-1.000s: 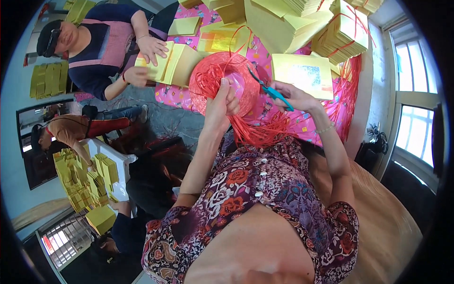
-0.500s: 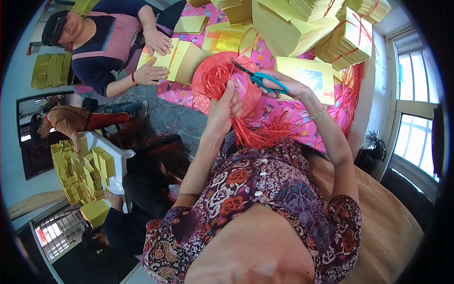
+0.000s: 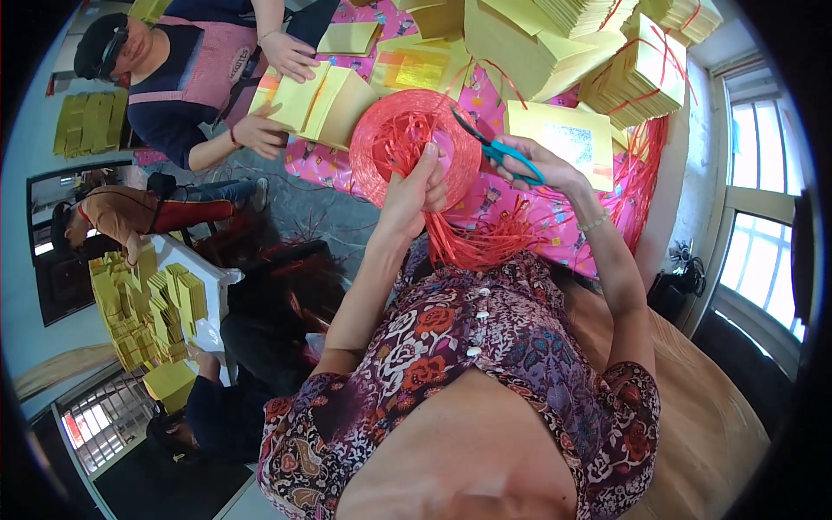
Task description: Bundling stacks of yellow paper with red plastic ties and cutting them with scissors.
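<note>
Now red string roll (image 3: 390, 139) in left hand (image 3: 414, 186), scissors (image 3: 498, 152) right hand (image 3: 546, 169)

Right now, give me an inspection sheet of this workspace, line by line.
Surface: table under a pink patterned cloth.
Job's things: red string coil; teal scissors, blades open at the coil; cut red strands hanging below.
Clutter: yellow paper bundles, some tied with red string; a folded yellow sheet.
Hands: left hand grips the strands; right hand holds the scissors.
Cables: nothing seen.
Surroundings: a co-worker's hand on the yellow sheet; window at right.
</note>
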{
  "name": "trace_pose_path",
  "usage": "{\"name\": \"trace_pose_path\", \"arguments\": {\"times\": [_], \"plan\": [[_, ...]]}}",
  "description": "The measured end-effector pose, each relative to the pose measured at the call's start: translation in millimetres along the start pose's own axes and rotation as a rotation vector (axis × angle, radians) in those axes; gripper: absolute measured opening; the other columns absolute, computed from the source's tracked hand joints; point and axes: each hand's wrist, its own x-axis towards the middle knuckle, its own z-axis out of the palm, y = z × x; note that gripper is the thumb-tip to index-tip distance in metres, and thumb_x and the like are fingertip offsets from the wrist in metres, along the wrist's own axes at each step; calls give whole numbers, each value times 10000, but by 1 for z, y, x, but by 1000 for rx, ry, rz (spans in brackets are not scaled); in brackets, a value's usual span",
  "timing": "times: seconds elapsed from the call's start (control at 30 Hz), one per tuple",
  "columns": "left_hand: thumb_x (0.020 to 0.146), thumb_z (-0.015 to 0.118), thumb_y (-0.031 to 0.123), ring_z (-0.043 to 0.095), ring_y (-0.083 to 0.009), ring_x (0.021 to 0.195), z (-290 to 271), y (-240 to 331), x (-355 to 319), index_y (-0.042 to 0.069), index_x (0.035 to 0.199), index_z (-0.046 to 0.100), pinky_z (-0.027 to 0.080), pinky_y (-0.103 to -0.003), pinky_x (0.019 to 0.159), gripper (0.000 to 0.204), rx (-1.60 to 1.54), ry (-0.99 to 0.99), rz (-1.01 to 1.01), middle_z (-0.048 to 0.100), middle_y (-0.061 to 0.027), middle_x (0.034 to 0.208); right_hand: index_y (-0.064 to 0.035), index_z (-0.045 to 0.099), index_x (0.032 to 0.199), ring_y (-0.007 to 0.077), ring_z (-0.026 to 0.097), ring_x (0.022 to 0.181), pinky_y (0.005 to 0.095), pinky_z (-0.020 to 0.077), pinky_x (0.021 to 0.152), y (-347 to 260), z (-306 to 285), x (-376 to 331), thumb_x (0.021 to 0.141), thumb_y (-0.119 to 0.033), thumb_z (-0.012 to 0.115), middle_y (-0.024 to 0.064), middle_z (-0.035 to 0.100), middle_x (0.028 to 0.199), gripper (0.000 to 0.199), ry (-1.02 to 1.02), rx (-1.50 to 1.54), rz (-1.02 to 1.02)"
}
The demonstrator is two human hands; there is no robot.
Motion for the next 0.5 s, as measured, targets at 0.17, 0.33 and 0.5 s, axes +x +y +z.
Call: {"name": "trace_pose_path", "arguments": {"times": [0.17,0.33,0.5], "plan": [[865,570,154,264,-26,400,-4,-1,6,100,854,500,172,-207,371,89,33,10,29,348,69,563,-52,474,1046,60,450,588,178,334,471,-6,13,-26,802,-616,493,6,512,790,615,-17,41,-43],[786,618,25,290,-23,403,-5,-4,9,97,863,494,188,-208,371,163,85,-34,64,372,68,554,-48,472,1014,50,436,576,168,324,470,-22,34,-36,805,-614,494,-9,503,789,603,-9,96,-16],[794,600,-2,277,-5,423,-11,-8,16,79,789,501,173,-196,394,128,216,-33,65,368,75,572,-44,468,1019,45,427,549,162,334,459,-25,36,-34,814,-583,511,-6,504,767,578,-108,127,47]]}}
